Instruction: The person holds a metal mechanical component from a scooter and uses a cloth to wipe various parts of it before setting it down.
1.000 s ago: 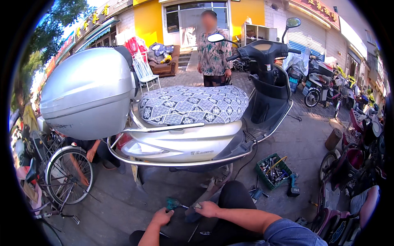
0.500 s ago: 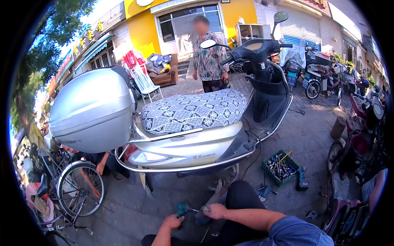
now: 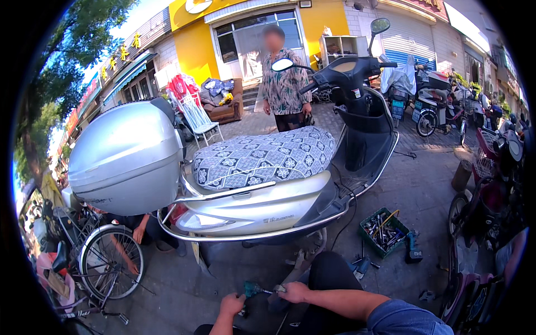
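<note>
Gripping that teal tool [image 3: 252, 288]: left hand [image 3: 231, 305] wraps its handle, right hand [image 3: 294, 292] pinches the metal shaft near the scooter [image 3: 251, 184]. Feels rigid, smallish, maybe greasy, so hold the handle.

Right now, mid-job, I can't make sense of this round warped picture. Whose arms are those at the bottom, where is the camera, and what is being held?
There is no machine here: a person works with bare hands, and the camera sits on their head, looking down and forward. Its wide lens bends straight edges near the rim.

The forearms at the lower edge are that person's own. The left hand grips a small teal power tool; the right hand is at its front end, where a thin metal bit sticks out.

Ahead stands a silver scooter with a patterned seat cover and a large silver rear box. On the paved ground to the right lies a green crate of tools. Another person stands behind the scooter; a bicycle wheel is at the left.
</note>
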Demonstrator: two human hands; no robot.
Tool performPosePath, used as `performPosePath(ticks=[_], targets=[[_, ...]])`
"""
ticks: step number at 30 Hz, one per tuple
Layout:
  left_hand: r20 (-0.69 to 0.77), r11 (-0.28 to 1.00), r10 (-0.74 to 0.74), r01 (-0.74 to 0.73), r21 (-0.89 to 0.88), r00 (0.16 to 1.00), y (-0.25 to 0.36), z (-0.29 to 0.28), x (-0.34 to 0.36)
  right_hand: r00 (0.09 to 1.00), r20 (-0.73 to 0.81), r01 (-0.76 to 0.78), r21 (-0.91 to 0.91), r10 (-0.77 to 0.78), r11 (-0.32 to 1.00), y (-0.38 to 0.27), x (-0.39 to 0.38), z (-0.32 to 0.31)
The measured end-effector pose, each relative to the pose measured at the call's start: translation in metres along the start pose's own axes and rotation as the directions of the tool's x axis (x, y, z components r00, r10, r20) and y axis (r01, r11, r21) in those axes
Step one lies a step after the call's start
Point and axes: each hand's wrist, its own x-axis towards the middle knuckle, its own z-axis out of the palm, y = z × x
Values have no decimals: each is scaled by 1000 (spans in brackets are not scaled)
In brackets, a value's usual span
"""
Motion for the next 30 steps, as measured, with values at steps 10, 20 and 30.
performPosePath(ticks=[10,20,30], targets=[[62,999,-39,37,34,997,0,-1,0,1000,-16,-8,18,8,1000,-11,-5,-8],[52,996,-76,78,-43,996,11,-7,-4,999,-40,-17,14,17,1000,-8,-2,-5],[11,975,-127,127,-183,992,17,-9,-8,997,-68,-26,80,32,996,2,10,1]])
